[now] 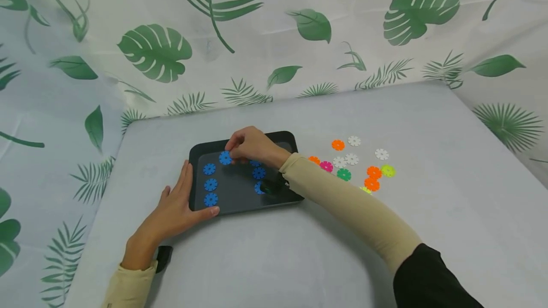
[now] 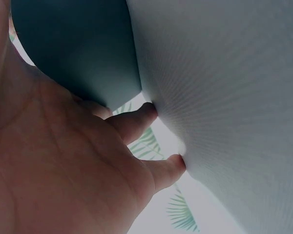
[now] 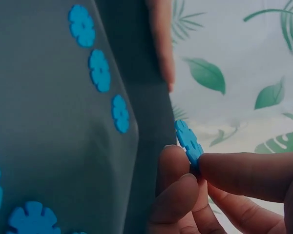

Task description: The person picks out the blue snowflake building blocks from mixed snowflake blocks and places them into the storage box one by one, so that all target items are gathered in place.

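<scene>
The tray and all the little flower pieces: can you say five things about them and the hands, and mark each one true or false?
1. The right hand pinches a blue piece. True.
2. The left hand touches the tray. True.
3. Every flower piece lies in the tray. False: white pieces lie on the table.
4. The tray is pink. False: it is dark.
5. A green piece lies on the table. True.
</scene>
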A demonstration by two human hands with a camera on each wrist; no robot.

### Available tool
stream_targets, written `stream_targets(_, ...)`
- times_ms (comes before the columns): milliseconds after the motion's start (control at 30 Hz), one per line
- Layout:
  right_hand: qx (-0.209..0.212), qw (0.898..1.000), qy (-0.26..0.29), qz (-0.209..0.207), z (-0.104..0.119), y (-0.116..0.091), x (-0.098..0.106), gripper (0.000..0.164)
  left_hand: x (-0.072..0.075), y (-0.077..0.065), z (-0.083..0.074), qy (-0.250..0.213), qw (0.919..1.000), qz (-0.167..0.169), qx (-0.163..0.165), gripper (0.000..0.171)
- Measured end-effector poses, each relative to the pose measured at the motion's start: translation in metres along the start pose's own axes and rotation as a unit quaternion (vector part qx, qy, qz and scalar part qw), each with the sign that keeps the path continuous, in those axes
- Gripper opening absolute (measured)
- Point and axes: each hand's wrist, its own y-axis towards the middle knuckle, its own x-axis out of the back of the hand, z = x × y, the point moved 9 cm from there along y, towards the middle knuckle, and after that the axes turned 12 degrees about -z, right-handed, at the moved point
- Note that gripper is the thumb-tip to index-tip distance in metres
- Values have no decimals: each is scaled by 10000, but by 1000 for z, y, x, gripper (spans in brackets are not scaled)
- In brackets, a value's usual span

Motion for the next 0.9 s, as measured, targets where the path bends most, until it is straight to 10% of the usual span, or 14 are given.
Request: stream_targets(900,452,9817,-1849,27,-14,24,-24,6,0,1,0,9,10000,-35,1,134)
